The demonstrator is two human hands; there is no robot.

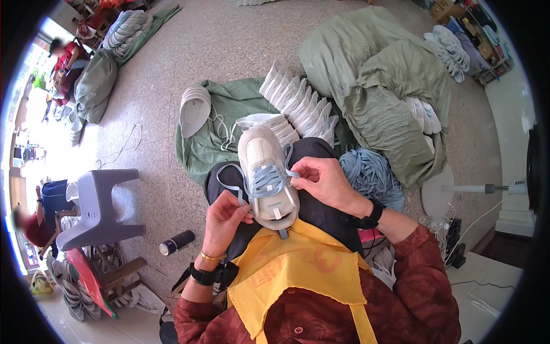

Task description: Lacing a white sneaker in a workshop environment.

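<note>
A cream and white sneaker (262, 143) rests on my lap, toe pointing away from me. Light blue lacing (267, 179) criss-crosses its upper. At the shoe's left side my left hand (224, 221) is closed in a pinch, and a loop of the lace (221, 167) runs down to its fingertips. My right hand (323, 180) pinches the other lace end (291, 172) between thumb and forefinger, just right of the shoe. Beneath the shoe's heel lies my yellow apron (298, 258).
Stacked white shoe uppers (301, 103) lie on a green cloth (240, 90) ahead. A bundle of blue laces (372, 178) sits right of my knee, near a big green sack (395, 86). Leftward are a grey plastic stool (103, 206) and a dark cylinder (177, 242). Two people sit far left.
</note>
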